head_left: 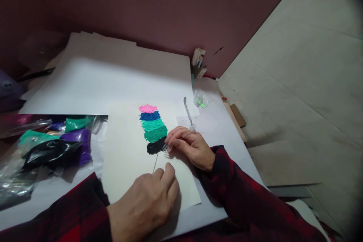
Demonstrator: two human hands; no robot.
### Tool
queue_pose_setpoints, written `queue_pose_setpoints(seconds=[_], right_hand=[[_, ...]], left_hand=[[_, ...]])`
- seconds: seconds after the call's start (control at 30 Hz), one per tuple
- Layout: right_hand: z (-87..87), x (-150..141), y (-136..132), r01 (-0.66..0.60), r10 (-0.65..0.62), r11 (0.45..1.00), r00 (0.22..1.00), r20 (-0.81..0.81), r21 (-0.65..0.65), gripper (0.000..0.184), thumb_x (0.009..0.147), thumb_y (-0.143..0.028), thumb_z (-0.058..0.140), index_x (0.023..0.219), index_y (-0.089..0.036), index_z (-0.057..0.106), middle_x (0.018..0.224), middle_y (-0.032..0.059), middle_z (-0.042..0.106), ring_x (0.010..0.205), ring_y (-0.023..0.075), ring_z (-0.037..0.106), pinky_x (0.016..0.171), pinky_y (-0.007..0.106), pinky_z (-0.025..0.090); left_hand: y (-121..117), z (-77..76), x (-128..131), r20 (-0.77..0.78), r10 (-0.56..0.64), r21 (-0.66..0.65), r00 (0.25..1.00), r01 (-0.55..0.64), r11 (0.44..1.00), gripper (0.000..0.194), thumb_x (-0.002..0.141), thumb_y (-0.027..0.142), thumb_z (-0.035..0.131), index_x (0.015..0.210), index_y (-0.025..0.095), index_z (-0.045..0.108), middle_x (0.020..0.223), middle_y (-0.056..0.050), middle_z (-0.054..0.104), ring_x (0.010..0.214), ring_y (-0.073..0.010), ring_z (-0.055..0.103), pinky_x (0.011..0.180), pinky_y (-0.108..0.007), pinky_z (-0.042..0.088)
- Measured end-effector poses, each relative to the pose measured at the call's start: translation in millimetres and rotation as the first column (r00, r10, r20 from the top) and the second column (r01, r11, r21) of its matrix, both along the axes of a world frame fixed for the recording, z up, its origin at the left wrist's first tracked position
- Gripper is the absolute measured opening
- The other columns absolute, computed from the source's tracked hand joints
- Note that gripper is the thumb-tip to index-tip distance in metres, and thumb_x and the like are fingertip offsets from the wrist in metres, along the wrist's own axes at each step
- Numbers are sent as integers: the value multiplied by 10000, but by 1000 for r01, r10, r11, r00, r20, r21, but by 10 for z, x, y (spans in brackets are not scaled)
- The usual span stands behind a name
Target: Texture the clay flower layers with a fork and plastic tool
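A cream sheet of paper (121, 147) carries a column of textured clay bands: pink (148, 108), blue (150, 116), light green (153, 125), darker green (155, 134) and black (156, 146). My right hand (188, 145) is closed on what looks like a clear plastic fork (166, 149), its tines at the right end of the black band. My left hand (150, 196) rests on the lower paper, fingers pinched round a thin needle-like tool (155, 163). The tool's tip points up toward the black band's lower edge.
Bags of coloured clay, including a black one (51, 153) and a purple one (78, 143), lie at left. Large white sheets (127, 72) spread behind. A metal utensil handle (187, 109) and a small bag with green clay (202, 100) lie right. The table's right edge drops to the floor.
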State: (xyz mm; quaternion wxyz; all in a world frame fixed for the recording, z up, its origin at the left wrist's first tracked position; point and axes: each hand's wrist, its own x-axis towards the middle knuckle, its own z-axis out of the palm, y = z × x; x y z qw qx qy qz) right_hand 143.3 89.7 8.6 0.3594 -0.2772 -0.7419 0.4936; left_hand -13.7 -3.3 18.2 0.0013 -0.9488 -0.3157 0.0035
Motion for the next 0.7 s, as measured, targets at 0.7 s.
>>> queue_pose_setpoints(seconds=[0.7], right_hand=[[11,58,11,49,-49,999,998,47,13,237,874,-195,518,679,-150,644,772,64,621,818,165,589,783,353,477]], left_hand=[[3,-41,5,42,9,36,999,-11,999,316,764,-45,303,905,89,552,884,-152,613,551,-191,553,406,-323,514]])
